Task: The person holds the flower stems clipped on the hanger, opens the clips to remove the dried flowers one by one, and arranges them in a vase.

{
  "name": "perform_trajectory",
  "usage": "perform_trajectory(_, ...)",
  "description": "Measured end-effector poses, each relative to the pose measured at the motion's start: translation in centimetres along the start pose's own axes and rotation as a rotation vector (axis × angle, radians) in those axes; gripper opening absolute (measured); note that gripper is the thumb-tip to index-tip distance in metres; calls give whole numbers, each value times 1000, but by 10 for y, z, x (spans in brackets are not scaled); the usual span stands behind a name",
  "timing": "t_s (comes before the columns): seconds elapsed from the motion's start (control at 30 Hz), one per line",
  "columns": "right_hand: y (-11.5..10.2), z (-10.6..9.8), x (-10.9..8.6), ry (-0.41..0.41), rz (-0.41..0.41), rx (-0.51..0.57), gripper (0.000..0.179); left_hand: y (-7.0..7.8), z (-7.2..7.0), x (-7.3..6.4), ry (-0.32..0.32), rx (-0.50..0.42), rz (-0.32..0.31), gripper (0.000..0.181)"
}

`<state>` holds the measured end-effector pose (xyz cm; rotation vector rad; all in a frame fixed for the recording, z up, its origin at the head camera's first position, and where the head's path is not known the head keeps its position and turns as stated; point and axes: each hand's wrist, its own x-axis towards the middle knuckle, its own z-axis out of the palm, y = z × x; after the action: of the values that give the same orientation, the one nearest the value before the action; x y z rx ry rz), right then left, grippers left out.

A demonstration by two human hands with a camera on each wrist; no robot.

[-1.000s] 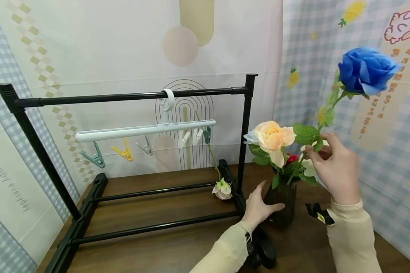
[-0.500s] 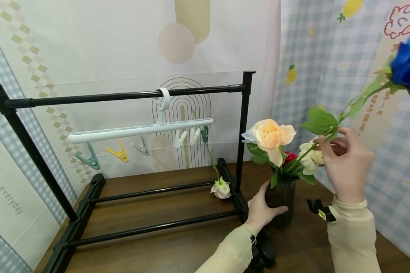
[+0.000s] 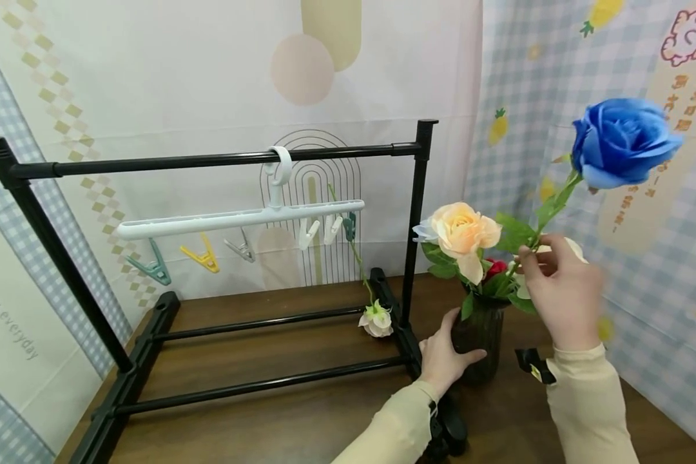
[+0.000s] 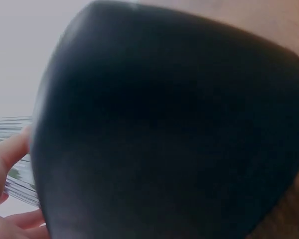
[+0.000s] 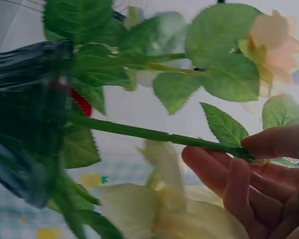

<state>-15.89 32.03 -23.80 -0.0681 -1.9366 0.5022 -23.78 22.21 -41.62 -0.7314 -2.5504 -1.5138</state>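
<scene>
My right hand [image 3: 565,293] pinches the green stem of an artificial blue rose [image 3: 623,143] between thumb and fingers. The bloom rises above that hand, and in the right wrist view the stem [image 5: 134,131] runs into the mouth of a dark ribbed glass vase [image 3: 481,338]. My left hand [image 3: 443,354] holds the vase from its left side, thumb across the front; its other fingers are partly hidden. A peach rose [image 3: 463,233], a red flower [image 3: 495,267] and a cream flower [image 5: 189,214] share the vase. A large dark shape [image 4: 164,124] blocks most of the left wrist view.
Left of the vase stands a black rack [image 3: 209,164]. From its bar hangs a pale hanger [image 3: 238,219] with several clips, including a yellow clip [image 3: 202,254]. A dark green clip [image 3: 350,227] holds a white flower [image 3: 376,320] upside down. Patterned curtains enclose the wooden table [image 3: 255,354].
The blue rose swung out to the right, then came back left with my right hand. My left hand has closed in on the vase.
</scene>
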Motion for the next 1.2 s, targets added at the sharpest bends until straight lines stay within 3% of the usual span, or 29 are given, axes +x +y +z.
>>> perform_trajectory(0.27,9,9,-12,-200,20,-104,14,0,-3,-1,4,28,28,77)
perform_trajectory(0.5,19,20,-18,-291,-92,-109,11,2,-7,0,-10,49,15,76)
perform_trajectory(0.73,30,23,-22,-403,-100,-104,3,2,-7,0,-27,51,6,75)
perform_trajectory(1.0,40,20,-23,-485,-217,-64,13,1,-6,-2,-37,26,13,73)
perform_trajectory(1.2,36,16,-24,-535,-136,-45,13,1,-6,-1,-43,8,-1,72)
